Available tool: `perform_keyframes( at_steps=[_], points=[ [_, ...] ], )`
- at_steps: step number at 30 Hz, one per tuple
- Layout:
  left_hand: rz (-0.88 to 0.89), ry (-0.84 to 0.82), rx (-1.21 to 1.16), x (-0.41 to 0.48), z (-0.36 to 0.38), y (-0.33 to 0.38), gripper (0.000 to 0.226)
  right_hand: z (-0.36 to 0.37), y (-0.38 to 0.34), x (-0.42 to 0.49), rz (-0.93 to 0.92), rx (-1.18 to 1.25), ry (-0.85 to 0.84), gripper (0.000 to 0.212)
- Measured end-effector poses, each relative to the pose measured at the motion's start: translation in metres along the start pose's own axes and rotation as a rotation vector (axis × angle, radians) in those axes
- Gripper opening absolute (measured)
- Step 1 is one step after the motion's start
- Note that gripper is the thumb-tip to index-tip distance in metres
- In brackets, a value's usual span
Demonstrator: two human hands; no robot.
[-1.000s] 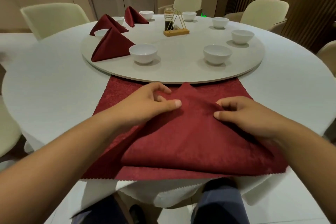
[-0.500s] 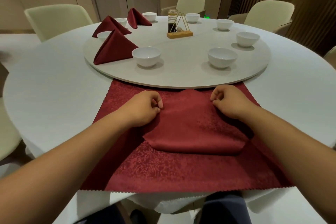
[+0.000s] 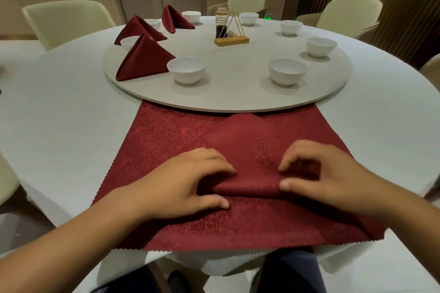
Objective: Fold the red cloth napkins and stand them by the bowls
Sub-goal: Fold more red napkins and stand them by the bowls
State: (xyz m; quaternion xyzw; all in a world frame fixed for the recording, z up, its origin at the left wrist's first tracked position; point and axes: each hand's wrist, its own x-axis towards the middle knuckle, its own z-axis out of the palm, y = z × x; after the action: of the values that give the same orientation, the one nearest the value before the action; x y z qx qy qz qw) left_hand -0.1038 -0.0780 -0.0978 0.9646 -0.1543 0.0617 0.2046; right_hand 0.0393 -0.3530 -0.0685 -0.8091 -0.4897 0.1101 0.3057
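Observation:
A red folded napkin [image 3: 247, 147] lies on a flat red cloth [image 3: 166, 140] at the table's near edge. My left hand [image 3: 190, 183] grips its near left end, fingers on top and thumb below the fold. My right hand [image 3: 321, 173] pinches the near right end the same way. The napkin narrows toward the turntable [image 3: 238, 95]. Three folded red napkins stand on the turntable at the far left, the nearest napkin [image 3: 145, 59] beside a white bowl [image 3: 187, 70]. A second white bowl [image 3: 287, 71] stands to the right with no napkin by it.
Several more white bowls ring the turntable, among them one at the right [image 3: 321, 46]. A wooden stand with a bottle [image 3: 229, 28] sits near the middle. Cream chairs [image 3: 66, 21] surround the round white table [image 3: 59, 114]. My legs show below the table edge.
Both hands moved from the far corners of the napkin back to its near edge. The napkin changed from a wide triangle to a narrower folded shape.

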Motion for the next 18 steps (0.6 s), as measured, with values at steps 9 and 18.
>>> perform_keyframes(
  at_steps=[9, 18],
  points=[
    [0.003, 0.088, 0.068, 0.004, 0.014, -0.011, 0.031, 0.018, 0.027, -0.016, -0.067, -0.14, 0.045, 0.006],
    [-0.253, 0.287, -0.16, 0.029, 0.019, -0.022, 0.013, 0.011, 0.046, 0.025, 0.133, 0.093, 0.176, 0.013]
  ],
)
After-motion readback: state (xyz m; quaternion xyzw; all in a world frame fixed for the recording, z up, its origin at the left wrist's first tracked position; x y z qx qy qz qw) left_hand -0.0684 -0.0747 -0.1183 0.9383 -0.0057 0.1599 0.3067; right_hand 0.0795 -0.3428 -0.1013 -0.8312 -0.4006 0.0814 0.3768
